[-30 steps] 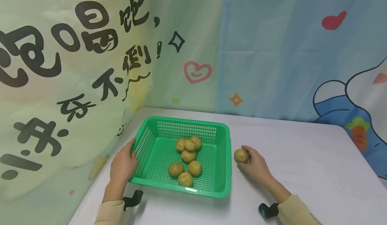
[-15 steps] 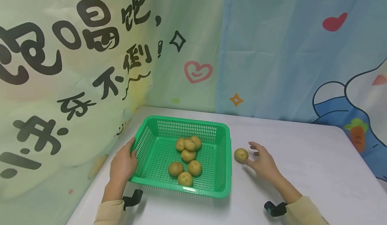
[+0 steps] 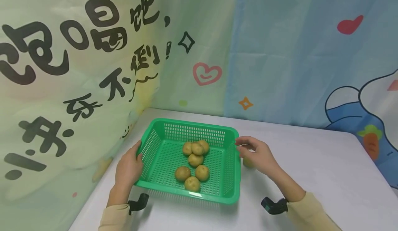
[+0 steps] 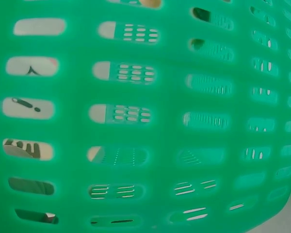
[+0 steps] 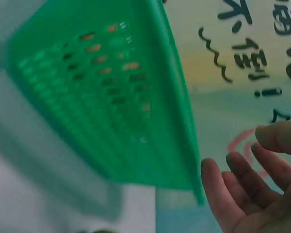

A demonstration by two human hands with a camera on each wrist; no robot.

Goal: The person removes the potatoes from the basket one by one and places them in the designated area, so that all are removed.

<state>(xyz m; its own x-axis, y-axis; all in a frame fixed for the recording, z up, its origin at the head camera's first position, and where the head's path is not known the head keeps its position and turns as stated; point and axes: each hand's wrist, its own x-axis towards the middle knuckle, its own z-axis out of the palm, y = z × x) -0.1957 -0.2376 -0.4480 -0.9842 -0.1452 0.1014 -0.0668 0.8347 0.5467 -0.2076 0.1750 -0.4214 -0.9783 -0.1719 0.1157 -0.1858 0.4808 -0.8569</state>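
Note:
A green plastic basket (image 3: 155,189) holds several potatoes (image 3: 196,160). My left hand (image 3: 128,167) grips its left rim, with the thumb over the inner side. The left wrist view is filled by the slotted basket wall (image 4: 169,131). My right hand (image 3: 259,155) is at the basket's right rim, its fingers loosely bent and nothing between them. In the right wrist view, the fingers (image 5: 220,189) of that hand are right beside the rim. One potato (image 3: 248,163) lies on the table outside the basket, partly hidden under the right hand.
The white table (image 3: 304,162) carries the basket and reaches back to a printed cloth backdrop (image 3: 280,68). A second backdrop cloth with black lettering (image 3: 77,96) runs close along the left side. Dark wrist cameras (image 3: 274,205) stick out from both wrists.
My right hand has let go of the potato beside the basket, drawn back to the right, then moved left and up to the basket's right rim. The left hand keeps its grip.

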